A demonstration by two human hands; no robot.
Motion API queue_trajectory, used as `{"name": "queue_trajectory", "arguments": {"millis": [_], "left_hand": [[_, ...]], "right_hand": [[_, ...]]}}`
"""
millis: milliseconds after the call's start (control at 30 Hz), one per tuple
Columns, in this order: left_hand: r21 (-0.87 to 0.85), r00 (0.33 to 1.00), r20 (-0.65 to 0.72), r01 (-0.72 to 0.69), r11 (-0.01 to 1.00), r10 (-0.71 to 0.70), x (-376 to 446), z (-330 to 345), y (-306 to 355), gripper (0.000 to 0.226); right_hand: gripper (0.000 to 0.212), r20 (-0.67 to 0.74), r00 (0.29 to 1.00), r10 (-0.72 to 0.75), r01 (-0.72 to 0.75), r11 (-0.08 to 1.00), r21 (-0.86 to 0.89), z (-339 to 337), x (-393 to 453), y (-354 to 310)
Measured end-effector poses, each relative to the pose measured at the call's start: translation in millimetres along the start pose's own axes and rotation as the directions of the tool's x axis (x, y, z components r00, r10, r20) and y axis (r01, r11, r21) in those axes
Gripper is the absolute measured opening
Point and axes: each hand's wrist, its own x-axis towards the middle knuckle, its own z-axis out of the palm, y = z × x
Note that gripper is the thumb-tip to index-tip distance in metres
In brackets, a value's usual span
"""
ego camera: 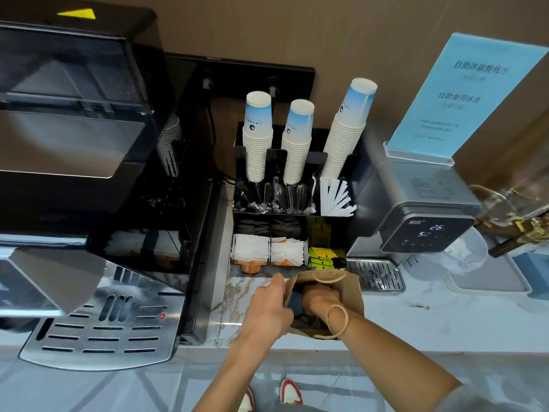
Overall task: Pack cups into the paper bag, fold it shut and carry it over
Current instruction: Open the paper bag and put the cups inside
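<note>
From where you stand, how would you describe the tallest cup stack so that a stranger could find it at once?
Look between the coffee machine and the grey dispenser: a black organizer stands against the wall. Three stacks of upside-down paper cups rise from its back row. The tallest stack is the right one, above the white straws; unlike the two upright stacks, it leans right.

The interior of the brown paper bag with twisted-cord handles (352, 295) is largely concealed by the right hand (319, 298) inserted into it; the fingers are hidden, so its grasp cannot be determined. The small print on the pale blue acrylic sign (463, 93) is too small to be read. The gold-trimmed glass dispenser (514, 215) is blurred and cut off by the right edge.
</note>
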Motion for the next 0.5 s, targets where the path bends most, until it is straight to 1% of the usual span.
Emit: {"name": "queue_trajectory", "arguments": {"millis": [67, 133, 233, 367, 500], "left_hand": [[-0.010, 1.000, 0.004, 0.007, 1.000, -0.007, -1, -1, 0, 0.032], [-0.011, 1.000, 0.002, 0.012, 1.000, -0.012, -1, -2, -1, 0.030], [-0.013, 1.000, 0.006, 0.019, 1.000, -0.019, -1, -3, -2, 0.029], [-0.016, 1.000, 0.010, 0.013, 1.000, -0.013, 0, -2, -3, 0.030], [-0.028, 1.000, 0.005, -0.001, 1.000, 0.001, 2, 0, -5, 0.029]], "right_hand": [[0.040, 0.078, 0.996, -0.041, 0.038, 0.998, 0.049, -4, 1, -2], [0.042, 0.108, 0.991, -0.084, 0.081, 0.996, 0.035, -8, 1, -5], [0.042, 0.030, 0.995, -0.096, 0.096, 0.995, 0.000, -8, 2, -3], [0.042, -0.007, 0.996, -0.089, 0.089, 0.996, -0.009, -3, 3, 5], [0.038, -0.077, 0.993, -0.089, 0.097, 0.990, 0.105, 3, 0, 6]]}}
